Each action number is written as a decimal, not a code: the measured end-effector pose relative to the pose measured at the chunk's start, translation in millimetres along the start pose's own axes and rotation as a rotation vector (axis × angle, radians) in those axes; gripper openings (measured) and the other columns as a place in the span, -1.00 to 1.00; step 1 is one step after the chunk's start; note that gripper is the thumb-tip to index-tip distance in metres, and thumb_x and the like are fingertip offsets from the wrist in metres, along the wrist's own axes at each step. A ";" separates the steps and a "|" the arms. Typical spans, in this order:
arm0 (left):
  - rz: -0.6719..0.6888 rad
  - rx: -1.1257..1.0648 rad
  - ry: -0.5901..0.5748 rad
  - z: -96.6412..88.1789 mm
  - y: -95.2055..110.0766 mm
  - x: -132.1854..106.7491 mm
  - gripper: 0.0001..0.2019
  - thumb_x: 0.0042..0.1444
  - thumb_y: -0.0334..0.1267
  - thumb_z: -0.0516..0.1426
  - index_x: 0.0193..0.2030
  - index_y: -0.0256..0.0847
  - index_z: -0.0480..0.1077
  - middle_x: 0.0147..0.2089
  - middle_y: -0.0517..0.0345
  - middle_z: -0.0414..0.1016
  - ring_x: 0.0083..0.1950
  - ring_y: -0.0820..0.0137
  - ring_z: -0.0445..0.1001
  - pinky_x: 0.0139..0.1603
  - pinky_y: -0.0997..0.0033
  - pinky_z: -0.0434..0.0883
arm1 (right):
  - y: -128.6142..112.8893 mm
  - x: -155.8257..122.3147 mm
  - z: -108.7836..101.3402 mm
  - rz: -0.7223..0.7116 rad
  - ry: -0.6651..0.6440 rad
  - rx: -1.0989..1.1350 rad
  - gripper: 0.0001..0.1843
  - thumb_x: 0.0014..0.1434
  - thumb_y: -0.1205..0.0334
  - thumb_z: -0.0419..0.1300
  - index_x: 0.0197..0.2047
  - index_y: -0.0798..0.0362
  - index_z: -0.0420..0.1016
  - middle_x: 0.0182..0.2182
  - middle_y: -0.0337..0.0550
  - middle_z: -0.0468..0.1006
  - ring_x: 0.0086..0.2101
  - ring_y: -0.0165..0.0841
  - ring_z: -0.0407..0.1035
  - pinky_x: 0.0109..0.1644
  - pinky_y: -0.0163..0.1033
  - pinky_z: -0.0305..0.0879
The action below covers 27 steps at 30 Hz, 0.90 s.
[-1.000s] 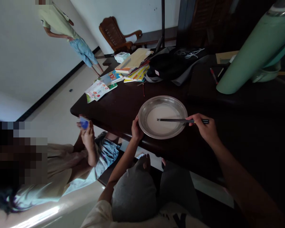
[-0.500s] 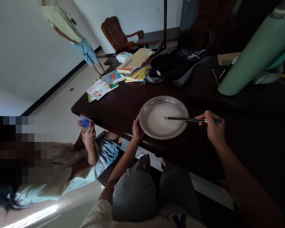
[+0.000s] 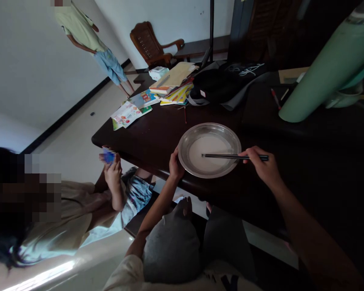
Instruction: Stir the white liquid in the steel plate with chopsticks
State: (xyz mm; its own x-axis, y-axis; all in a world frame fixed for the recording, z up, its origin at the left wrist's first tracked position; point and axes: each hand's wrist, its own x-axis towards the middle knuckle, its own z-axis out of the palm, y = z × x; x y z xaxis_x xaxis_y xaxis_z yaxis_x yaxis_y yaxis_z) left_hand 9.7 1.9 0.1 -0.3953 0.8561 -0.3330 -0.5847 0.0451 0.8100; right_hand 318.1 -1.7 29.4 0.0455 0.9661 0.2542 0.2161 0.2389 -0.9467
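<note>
A round, shallow metal bowl [image 3: 185,155] rests on the dark wooden table, with a pale, milky liquid [image 3: 210,155] in it. My left hand [image 3: 176,165] grips the bowl's left rim, the thumb by the edge and the other fingers partly hidden under it. In my right hand [image 3: 262,163] are dark chopsticks [image 3: 223,156], held near their thick ends over the bowl's right rim. Their tips dip into the liquid left of the bowl's middle. The chopsticks lie close together, nearly level.
A green bottle [image 3: 324,72] stands at the right, beside a pale cup [image 3: 346,99]. Books [image 3: 174,83] and a black bag [image 3: 215,87] lie at the table's back. A seated person [image 3: 87,206] at the left holds something blue; another person [image 3: 81,32] stands behind.
My right hand has moved left and slightly down, carrying the chopstick tips leftward through the liquid. My left hand and the bowl have stayed in place.
</note>
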 end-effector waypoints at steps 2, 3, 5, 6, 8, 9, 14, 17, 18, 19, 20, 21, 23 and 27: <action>0.022 0.016 -0.003 -1.1 0.3 0.1 -0.87 0.23 -0.17 0.29 -0.27 -0.12 0.66 -0.34 0.15 0.69 0.07 0.09 0.72 0.21 0.21 0.57 | -0.9 -0.4 0.3 -0.031 -0.006 -0.022 -0.52 0.39 -0.29 0.32 -0.33 -0.11 0.78 -0.42 -0.16 0.65 -0.41 -0.24 0.54 -0.22 -0.08 0.48; 0.029 0.023 -0.003 -1.4 0.4 0.3 -0.87 0.23 -0.17 0.29 -0.30 -0.12 0.65 -0.35 0.15 0.68 0.08 0.08 0.72 0.22 0.21 0.56 | -0.8 -0.5 -0.7 -0.043 0.033 -0.034 -0.50 0.41 -0.30 0.30 -0.33 -0.11 0.77 -0.43 -0.16 0.64 -0.41 -0.25 0.53 -0.23 -0.09 0.47; 0.032 0.031 0.012 -1.6 0.6 0.7 -0.86 0.22 -0.18 0.29 -0.35 -0.11 0.61 -0.36 0.14 0.68 0.09 0.07 0.72 0.24 0.19 0.56 | 0.1 -0.5 -3.0 -0.047 0.135 -0.042 -0.43 0.48 -0.30 0.22 -0.40 -0.11 0.73 -0.52 -0.19 0.55 -0.46 -0.26 0.46 -0.28 -0.10 0.41; 0.029 0.034 0.021 -1.5 0.6 0.9 -0.85 0.22 -0.19 0.28 -0.36 -0.12 0.61 -0.35 0.13 0.68 0.11 0.06 0.71 0.25 0.18 0.56 | 0.5 -0.6 -3.6 -0.044 0.163 -0.036 -0.39 0.50 -0.31 0.19 -0.44 -0.12 0.70 -0.57 -0.20 0.49 -0.48 -0.27 0.42 -0.31 -0.10 0.37; 0.021 0.033 0.026 -0.9 0.8 1.0 -0.85 0.22 -0.19 0.27 -0.34 -0.12 0.61 -0.32 0.11 0.70 0.14 0.04 0.71 0.25 0.17 0.56 | 0.0 -1.1 -2.6 -0.031 0.126 -0.020 -0.35 0.49 -0.34 0.17 -0.48 -0.11 0.67 -0.60 -0.20 0.46 -0.50 -0.26 0.40 -0.33 -0.10 0.36; 0.018 0.030 0.020 -0.6 1.0 0.8 -0.86 0.23 -0.19 0.26 -0.32 -0.12 0.63 -0.30 0.11 0.72 0.16 0.03 0.70 0.25 0.17 0.57 | -0.8 -1.4 -1.2 -0.027 0.072 -0.016 -0.36 0.47 -0.36 0.19 -0.47 -0.11 0.67 -0.57 -0.19 0.50 -0.49 -0.26 0.42 -0.32 -0.09 0.39; 0.018 0.006 -0.007 0.2 1.3 0.0 -0.83 0.26 -0.22 0.22 -0.29 -0.12 0.66 -0.31 0.14 0.72 0.16 0.07 0.70 0.24 0.19 0.57 | -3.5 -1.1 0.0 -0.047 0.043 -0.057 -0.44 0.41 -0.37 0.27 -0.37 -0.12 0.73 -0.43 -0.15 0.64 -0.40 -0.22 0.53 -0.20 -0.07 0.49; 0.021 0.010 -0.008 -0.1 0.4 0.4 -0.86 0.20 -0.19 0.25 -0.33 -0.12 0.62 -0.31 0.11 0.71 0.17 0.05 0.70 0.26 0.18 0.56 | -1.8 -0.7 -2.6 -0.032 0.132 -0.047 -0.38 0.49 -0.32 0.18 -0.44 -0.12 0.69 -0.55 -0.19 0.50 -0.46 -0.25 0.45 -0.27 -0.09 0.41; 0.028 0.014 -0.013 -0.4 0.1 0.6 -0.87 0.18 -0.18 0.26 -0.34 -0.12 0.61 -0.29 0.10 0.71 0.18 0.04 0.69 0.27 0.18 0.56 | -1.4 -1.0 -2.2 -0.029 0.108 -0.034 -0.37 0.50 -0.32 0.18 -0.46 -0.12 0.68 -0.56 -0.19 0.49 -0.47 -0.25 0.44 -0.28 -0.09 0.40; 0.035 0.017 -0.022 -0.9 -0.2 0.9 -0.88 0.16 -0.16 0.28 -0.33 -0.11 0.60 -0.27 0.10 0.72 0.20 0.04 0.69 0.28 0.17 0.56 | -1.4 -1.3 -1.1 -0.032 0.062 -0.024 -0.38 0.48 -0.33 0.19 -0.45 -0.12 0.69 -0.55 -0.19 0.51 -0.47 -0.25 0.44 -0.28 -0.09 0.41; 0.040 0.019 -0.033 -1.3 -0.5 1.2 -0.88 0.15 -0.14 0.29 -0.32 -0.10 0.60 -0.26 0.10 0.73 0.21 0.03 0.69 0.28 0.16 0.56 | -1.6 -1.6 0.2 -0.040 0.015 -0.020 -0.40 0.46 -0.33 0.22 -0.43 -0.11 0.70 -0.52 -0.18 0.56 -0.46 -0.25 0.46 -0.26 -0.09 0.43; 0.043 0.020 -0.042 -1.8 -0.8 1.5 -0.87 0.14 -0.12 0.30 -0.31 -0.10 0.60 -0.25 0.10 0.73 0.22 0.02 0.68 0.28 0.15 0.56 | -1.9 -1.9 1.3 -0.051 -0.022 -0.023 -0.43 0.44 -0.34 0.25 -0.40 -0.11 0.72 -0.48 -0.17 0.60 -0.44 -0.25 0.49 -0.24 -0.08 0.45; 0.045 0.024 -0.041 -2.6 -1.7 2.3 -0.86 0.16 -0.10 0.30 -0.30 -0.10 0.60 -0.25 0.10 0.73 0.23 0.01 0.69 0.28 0.15 0.57 | -2.4 -1.7 1.5 -0.071 -0.019 -0.045 -0.45 0.41 -0.35 0.28 -0.35 -0.11 0.75 -0.43 -0.15 0.63 -0.42 -0.25 0.51 -0.21 -0.07 0.47; 0.037 0.037 -0.011 -2.4 -3.8 3.9 -0.83 0.23 -0.12 0.27 -0.20 -0.10 0.67 -0.21 0.07 0.76 0.21 0.00 0.69 0.24 0.14 0.58 | -1.2 -0.6 -5.0 -0.053 0.159 -0.073 -0.39 0.49 -0.33 0.18 -0.44 -0.12 0.67 -0.56 -0.18 0.48 -0.49 -0.25 0.41 -0.32 -0.08 0.37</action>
State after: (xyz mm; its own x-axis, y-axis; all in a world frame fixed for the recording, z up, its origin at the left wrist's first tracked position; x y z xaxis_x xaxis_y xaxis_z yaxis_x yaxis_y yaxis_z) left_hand 8.7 3.8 -5.4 -0.4081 0.8630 -0.2978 -0.5434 0.0325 0.8389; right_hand 322.7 -3.0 31.4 0.1843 0.9234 0.3368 0.2921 0.2757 -0.9158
